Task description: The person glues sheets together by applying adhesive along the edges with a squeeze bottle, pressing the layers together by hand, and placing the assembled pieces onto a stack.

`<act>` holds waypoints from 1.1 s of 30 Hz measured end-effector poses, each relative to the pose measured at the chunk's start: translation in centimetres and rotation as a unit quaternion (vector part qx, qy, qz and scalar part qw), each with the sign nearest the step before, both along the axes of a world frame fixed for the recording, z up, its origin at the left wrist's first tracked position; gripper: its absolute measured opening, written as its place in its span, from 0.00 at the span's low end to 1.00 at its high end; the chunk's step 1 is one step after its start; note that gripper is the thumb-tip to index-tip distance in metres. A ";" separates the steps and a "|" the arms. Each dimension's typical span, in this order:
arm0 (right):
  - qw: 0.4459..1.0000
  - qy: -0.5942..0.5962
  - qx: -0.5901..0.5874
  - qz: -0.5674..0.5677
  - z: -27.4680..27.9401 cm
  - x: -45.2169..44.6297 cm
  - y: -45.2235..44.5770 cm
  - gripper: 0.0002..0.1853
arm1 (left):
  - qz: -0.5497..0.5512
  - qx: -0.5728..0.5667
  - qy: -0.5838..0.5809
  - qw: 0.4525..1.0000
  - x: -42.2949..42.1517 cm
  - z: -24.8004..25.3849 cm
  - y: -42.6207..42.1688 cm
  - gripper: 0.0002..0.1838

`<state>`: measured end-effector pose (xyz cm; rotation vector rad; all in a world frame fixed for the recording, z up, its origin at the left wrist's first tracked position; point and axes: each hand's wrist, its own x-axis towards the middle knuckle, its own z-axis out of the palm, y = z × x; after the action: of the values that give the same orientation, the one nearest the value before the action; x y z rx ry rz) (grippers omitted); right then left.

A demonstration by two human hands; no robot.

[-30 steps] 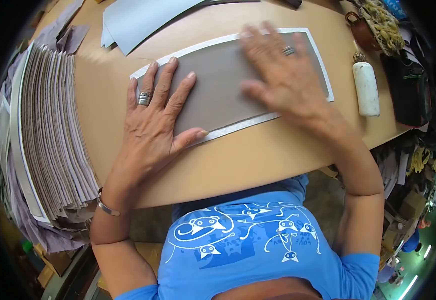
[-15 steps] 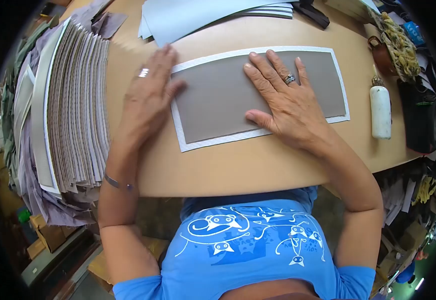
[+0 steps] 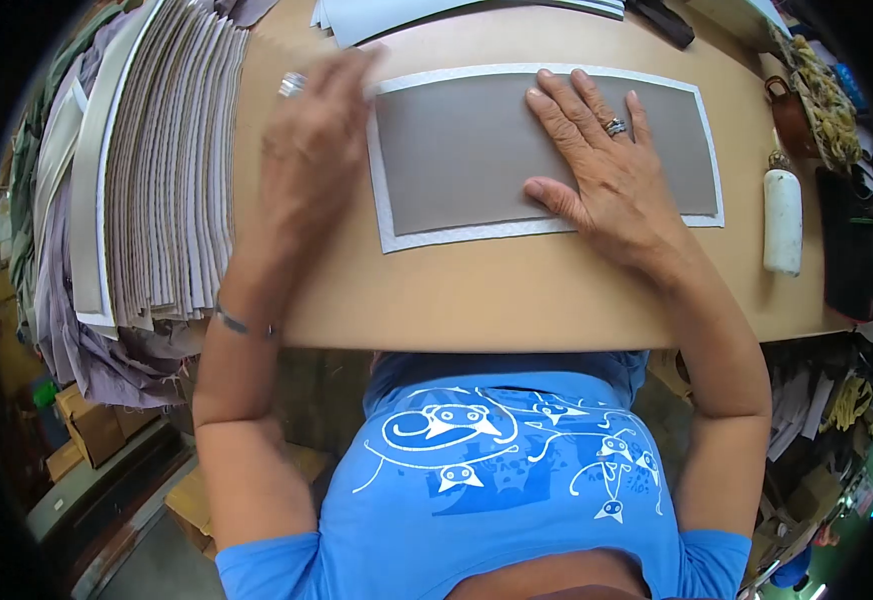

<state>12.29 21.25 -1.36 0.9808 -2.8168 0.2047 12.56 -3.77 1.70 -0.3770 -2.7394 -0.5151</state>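
A grey rectangular panel (image 3: 467, 150) with a white border lies flat on the tan table (image 3: 497, 300). My right hand (image 3: 612, 165) rests palm down on its right half, fingers spread and a ring on one of them. At the panel's left edge is my left hand (image 3: 319, 135), blurred by motion. Its fingers are too smeared to make out, and I cannot tell whether it touches the panel. To the left of that hand stands a thick stack of similar white-edged pieces (image 3: 172, 170).
Pale blue sheets (image 3: 477, 17) lie at the far edge beside a dark strip (image 3: 662, 22). On the right are a white squeeze bottle (image 3: 783, 220), a brown cup-like vessel (image 3: 790, 115), yellowish stringy material (image 3: 825, 110) and a black item (image 3: 854, 245). Purplish cloth (image 3: 107, 360) hangs at left.
My left hand has lifted or turned beside the panel's left edge, its fingers no longer stretched along it. My right hand stays flat on the panel. The whole view has shifted slightly.
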 end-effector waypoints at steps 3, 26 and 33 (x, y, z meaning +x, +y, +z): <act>1.000 -0.009 0.012 -0.002 0.4 -0.1 -0.1 0.35 | -0.105 -0.019 -0.069 0.992 3.5 -0.1 0.8 0.24; 0.996 -0.082 -0.016 -0.011 0.2 -2.6 0.7 0.35 | -0.138 -0.143 -0.127 0.972 2.5 -1.0 0.6 0.45; 0.989 -0.047 0.005 -0.140 0.2 -5.2 8.7 0.37 | -0.137 -0.173 -0.131 0.967 2.6 -0.8 0.8 0.44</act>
<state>7.09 29.98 -1.13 0.5811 -3.0015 0.2066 15.21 -2.97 0.90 -0.8369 -3.0562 -0.1522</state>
